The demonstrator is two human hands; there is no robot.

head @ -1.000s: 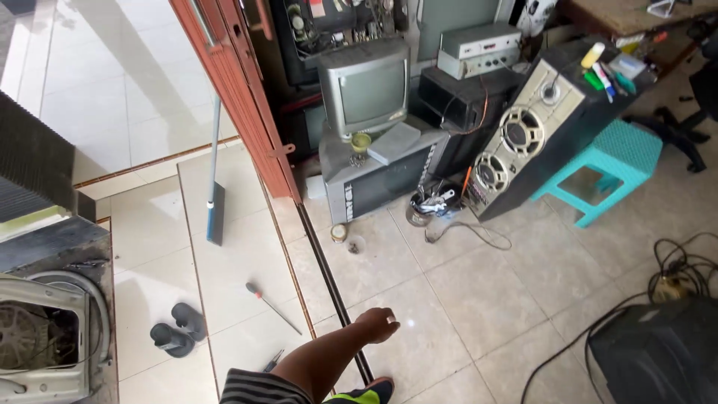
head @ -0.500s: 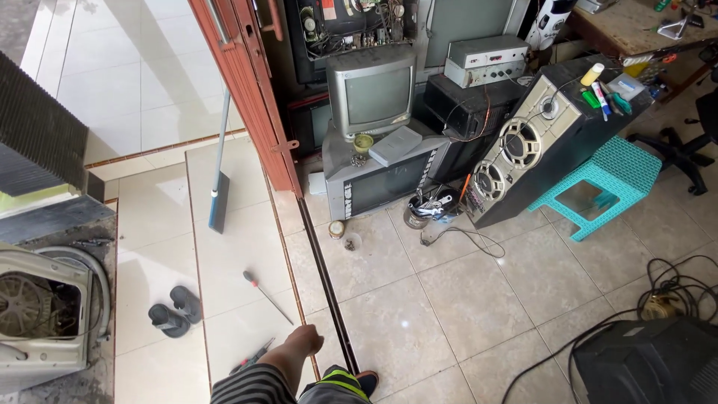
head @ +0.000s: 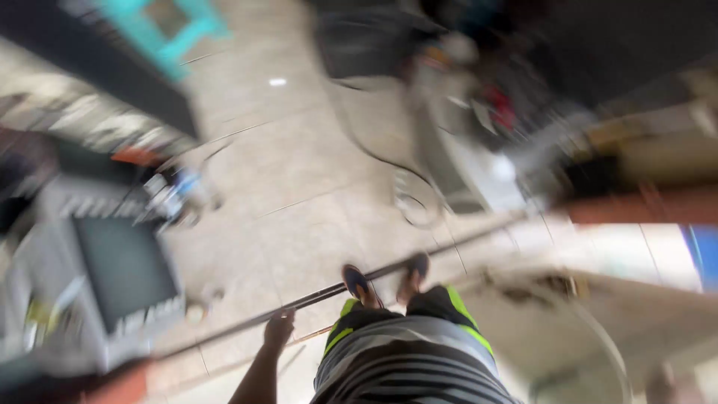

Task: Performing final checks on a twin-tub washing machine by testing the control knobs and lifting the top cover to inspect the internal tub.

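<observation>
The view is heavily blurred and points straight down at my own body. My left hand (head: pixel 278 329) hangs beside my left hip, over a dark metal floor rail (head: pixel 247 322). Its fingers look loosely curled and nothing shows in them, but the blur hides the detail. My right hand is out of view. Below me are a striped shirt (head: pixel 411 378), dark shorts with green trim (head: pixel 441 303) and my two feet in dark sandals (head: pixel 357 283), standing at the rail.
An old grey television set (head: pixel 123 273) lies on the tiled floor at the left, with small parts and wires beside it. A teal stool (head: pixel 176 26) is at the top left. A coiled cable (head: pixel 415 206) and dark equipment lie ahead.
The camera has swung sharply and tipped down onto my legs and feet. My left arm, stretched forward before, has dropped to my side.
</observation>
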